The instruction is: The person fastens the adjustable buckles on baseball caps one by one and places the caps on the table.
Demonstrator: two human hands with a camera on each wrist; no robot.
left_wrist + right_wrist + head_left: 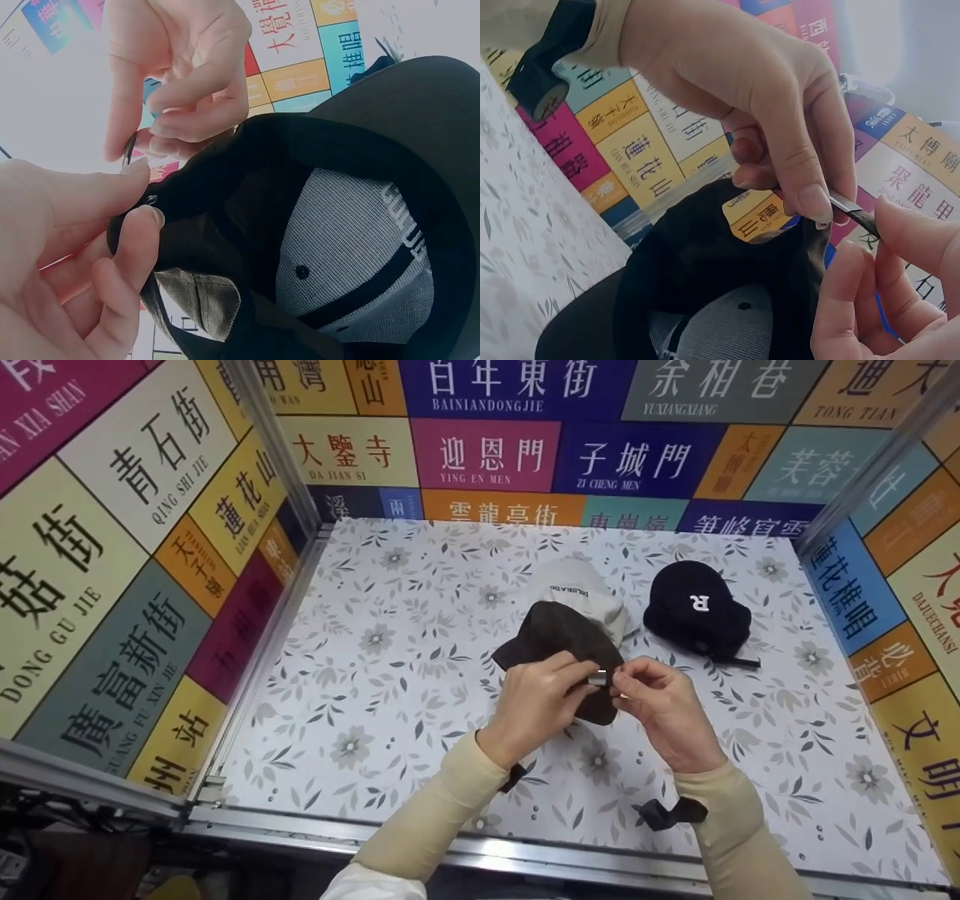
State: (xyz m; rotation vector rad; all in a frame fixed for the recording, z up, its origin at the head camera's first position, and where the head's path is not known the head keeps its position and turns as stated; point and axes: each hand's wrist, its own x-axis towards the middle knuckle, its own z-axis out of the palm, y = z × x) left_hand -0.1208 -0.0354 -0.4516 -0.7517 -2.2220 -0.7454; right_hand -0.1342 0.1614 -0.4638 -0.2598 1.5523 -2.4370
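Both hands hold the back of a dark brown baseball cap (pixel 562 634) over the table. My left hand (pixel 536 697) pinches its adjuster strap beside a small metal buckle (pixel 598 678). Thumb and fingers of my right hand (pixel 664 709) pinch the strap's narrow end (pixel 866 223), close to the buckle. In the left wrist view the cap's grey mesh lining (pixel 352 232) shows, with the back opening near the fingers. Behind the brown cap lies a white cap (pixel 574 581) with dark lettering, partly hidden by it.
A navy cap (pixel 694 607) with a white R rests at the right, its strap (pixel 739 662) sticking out. The table (pixel 360 682) has a floral cover and a metal front rail (pixel 585 870). Printed panels (pixel 487 454) enclose the back and sides.
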